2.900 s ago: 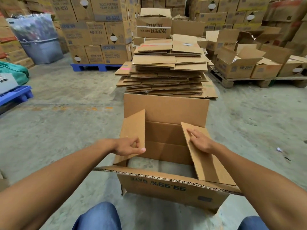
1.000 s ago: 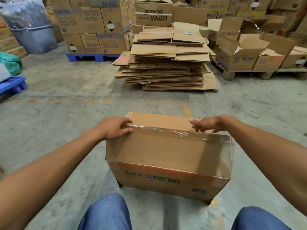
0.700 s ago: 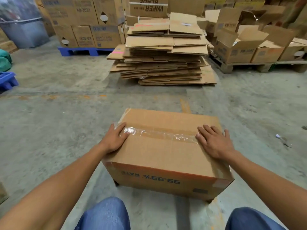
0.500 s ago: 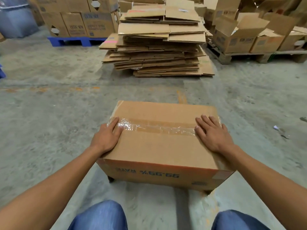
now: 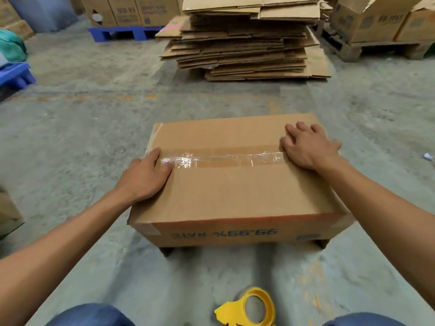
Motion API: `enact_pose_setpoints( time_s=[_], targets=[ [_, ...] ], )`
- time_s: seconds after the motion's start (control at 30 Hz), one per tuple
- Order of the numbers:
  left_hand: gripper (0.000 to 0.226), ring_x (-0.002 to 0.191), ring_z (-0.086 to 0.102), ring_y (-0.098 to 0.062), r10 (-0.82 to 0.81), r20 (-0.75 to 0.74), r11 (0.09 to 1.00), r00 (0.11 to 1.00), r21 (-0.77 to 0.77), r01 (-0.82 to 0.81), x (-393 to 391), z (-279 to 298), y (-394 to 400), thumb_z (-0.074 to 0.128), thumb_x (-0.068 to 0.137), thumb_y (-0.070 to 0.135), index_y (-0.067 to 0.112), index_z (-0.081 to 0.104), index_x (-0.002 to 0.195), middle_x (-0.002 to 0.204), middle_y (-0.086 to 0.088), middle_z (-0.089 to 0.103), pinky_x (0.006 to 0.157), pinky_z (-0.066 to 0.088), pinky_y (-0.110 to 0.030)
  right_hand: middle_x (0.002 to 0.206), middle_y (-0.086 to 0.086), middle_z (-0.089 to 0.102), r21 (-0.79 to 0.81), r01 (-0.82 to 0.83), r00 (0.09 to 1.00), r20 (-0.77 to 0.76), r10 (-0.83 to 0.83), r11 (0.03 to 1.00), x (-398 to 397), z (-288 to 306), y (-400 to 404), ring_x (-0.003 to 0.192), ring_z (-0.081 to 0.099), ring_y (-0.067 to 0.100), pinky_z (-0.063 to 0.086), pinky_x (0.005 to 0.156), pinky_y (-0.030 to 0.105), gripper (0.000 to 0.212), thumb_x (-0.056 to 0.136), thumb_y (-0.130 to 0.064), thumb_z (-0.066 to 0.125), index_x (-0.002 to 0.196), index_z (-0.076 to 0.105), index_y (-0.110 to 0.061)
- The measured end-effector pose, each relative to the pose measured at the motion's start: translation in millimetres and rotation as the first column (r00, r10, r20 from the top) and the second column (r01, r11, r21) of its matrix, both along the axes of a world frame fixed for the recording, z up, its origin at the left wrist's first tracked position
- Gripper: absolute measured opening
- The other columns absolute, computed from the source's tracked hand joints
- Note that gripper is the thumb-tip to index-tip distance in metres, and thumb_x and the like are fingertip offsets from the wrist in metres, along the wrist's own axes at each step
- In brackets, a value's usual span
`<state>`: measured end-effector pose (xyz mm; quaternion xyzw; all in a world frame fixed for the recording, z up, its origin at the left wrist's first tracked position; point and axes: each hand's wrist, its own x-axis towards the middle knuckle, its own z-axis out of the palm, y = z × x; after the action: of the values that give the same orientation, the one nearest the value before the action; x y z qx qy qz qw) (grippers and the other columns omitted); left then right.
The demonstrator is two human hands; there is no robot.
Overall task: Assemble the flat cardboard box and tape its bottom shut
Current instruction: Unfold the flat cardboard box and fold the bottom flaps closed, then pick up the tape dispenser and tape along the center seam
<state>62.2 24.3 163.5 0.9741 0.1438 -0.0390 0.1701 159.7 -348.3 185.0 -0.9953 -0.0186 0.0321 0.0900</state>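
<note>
Right now my left hand (image 5: 143,177) lies flat with fingers spread on the near left corner of the cardboard box (image 5: 235,184), its fingertips on the left end of the clear tape strip (image 5: 221,158). My right hand (image 5: 308,147) presses palm-down, fingers loosely spread, on the strip's right end by the far right corner. Neither hand is pinching anything.

The box sits on the concrete floor (image 5: 82,137) straight ahead of me, flaps closed on the upward face and the tape running left to right across the seam. Its print on the near side reads upside down.

Just beside my knees, on the floor at the bottom edge of view, lies a yellow tape dispenser (image 5: 249,309), apart from the box. Beyond the box, well apart, stands a stack of flattened cartons (image 5: 244,43). To its left is a blue pallet (image 5: 122,34) loaded with printed boxes, and to its right a wooden pallet (image 5: 376,49) holding open cartons. Another blue pallet (image 5: 14,75) shows at the left edge, with a green bundle (image 5: 11,48) behind it. Nothing stands between my hands and the box.
</note>
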Motion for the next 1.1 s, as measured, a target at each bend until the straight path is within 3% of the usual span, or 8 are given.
enact_pose_setpoints(
  time_s=[0.13, 0.27, 0.47, 0.6, 0.7, 0.83, 0.97, 1.1],
  targets=[
    [0.083, 0.128, 0.047, -0.042, 0.004, -0.054, 0.999, 0.999, 0.053, -0.001, -18, 7, 4, 0.022, 0.082, 0.079, 0.036, 0.013, 0.152, 0.149, -0.021, 0.039, 0.103, 0.040, -0.053, 0.152, -0.004, 0.032, -0.010, 0.025, 1.000, 0.003, -0.025, 1.000, -26, -1, 6, 0.138, 0.024, 0.029, 0.031, 0.090, 0.066, 0.046, 0.094, -0.050, 0.022, 0.132, 0.041, -0.033],
    [0.067, 0.141, 0.021, -0.050, 0.002, -0.025, 0.984, 1.000, 0.180, 0.002, -19, 8, -16, 0.019, 0.093, 0.064, 0.029, 0.017, 0.149, 0.161, -0.020, 0.004, 0.111, 0.025, -0.061, 0.154, 0.000, 0.032, -0.031, 0.040, 0.999, 0.017, -0.040, 0.999, -36, -3, 12, 0.139, 0.025, 0.033, 0.020, 0.096, 0.076, 0.050, 0.095, -0.052, 0.019, 0.135, 0.041, -0.031],
    [0.066, 0.151, -0.002, -0.029, -0.386, -0.005, 0.897, 0.923, 0.230, 0.376, 0, 16, -44, 0.016, 0.099, 0.056, 0.025, 0.011, 0.156, 0.165, -0.005, 0.005, 0.120, 0.000, -0.051, 0.142, 0.003, 0.055, -0.017, -0.279, 0.942, 0.187, 0.277, 0.960, -53, 14, 66, 0.132, 0.046, 0.026, 0.022, 0.108, 0.059, 0.051, 0.097, -0.051, 0.027, 0.133, 0.056, -0.028],
    [0.063, 0.152, 0.002, -0.026, -0.412, 0.006, 0.891, 0.911, 0.213, 0.402, 12, 10, -52, 0.018, 0.100, 0.054, 0.027, 0.013, 0.156, 0.165, -0.005, 0.006, 0.120, 0.002, -0.049, 0.121, 0.008, 0.070, 0.020, -0.652, 0.657, 0.513, 0.552, 0.758, -108, 4, 110, 0.111, 0.062, 0.029, 0.042, 0.098, 0.044, 0.040, 0.097, -0.034, 0.044, 0.126, 0.065, -0.015],
    [0.060, 0.151, 0.006, -0.026, -0.414, 0.080, 0.892, 0.907, 0.237, 0.386, 11, 1, -54, 0.021, 0.101, 0.051, 0.027, 0.018, 0.155, 0.165, -0.005, 0.010, 0.120, 0.005, -0.048, 0.107, 0.016, 0.070, 0.002, -0.882, 0.369, 0.626, 0.687, 0.472, -166, -31, 111, 0.097, 0.063, 0.035, 0.046, 0.082, 0.044, 0.031, 0.089, -0.013, 0.057, 0.117, 0.069, -0.004],
    [0.060, 0.151, 0.008, -0.025, -0.431, 0.096, 0.888, 0.897, 0.221, 0.403, 13, -1, -52, 0.021, 0.100, 0.052, 0.029, 0.019, 0.155, 0.165, -0.003, 0.012, 0.120, 0.007, -0.048, 0.098, 0.017, 0.061, 0.002, -0.988, 0.147, 0.271, 0.951, 0.152, -220, -107, 97, 0.084, 0.054, 0.034, 0.043, 0.070, 0.041, 0.038, 0.088, -0.015, 0.056, 0.126, 0.064, -0.011],
    [0.060, 0.151, 0.007, -0.026, -0.431, 0.087, 0.887, 0.898, 0.222, 0.405, 17, -2, -53, 0.021, 0.100, 0.053, 0.028, 0.019, 0.155, 0.165, -0.004, 0.011, 0.120, 0.006, -0.049, 0.103, 0.011, 0.056, -0.011, -0.958, 0.281, -0.222, 0.934, 0.286, -236, -169, 70, 0.088, 0.056, 0.033, 0.050, 0.077, 0.043, 0.051, 0.096, -0.046, 0.044, 0.143, 0.041, -0.028],
    [0.060, 0.151, 0.007, -0.026, -0.436, 0.103, 0.887, 0.894, 0.219, 0.408, 16, -1, -51, 0.021, 0.100, 0.052, 0.027, 0.020, 0.155, 0.165, -0.004, 0.012, 0.120, 0.006, -0.049, 0.116, 0.014, 0.061, -0.004, -0.949, 0.295, -0.354, 0.888, 0.314, -234, -194, 41, 0.099, 0.061, 0.037, 0.051, 0.079, 0.041, 0.069, 0.092, -0.059, 0.045, 0.150, 0.029, -0.026]
  ],
)
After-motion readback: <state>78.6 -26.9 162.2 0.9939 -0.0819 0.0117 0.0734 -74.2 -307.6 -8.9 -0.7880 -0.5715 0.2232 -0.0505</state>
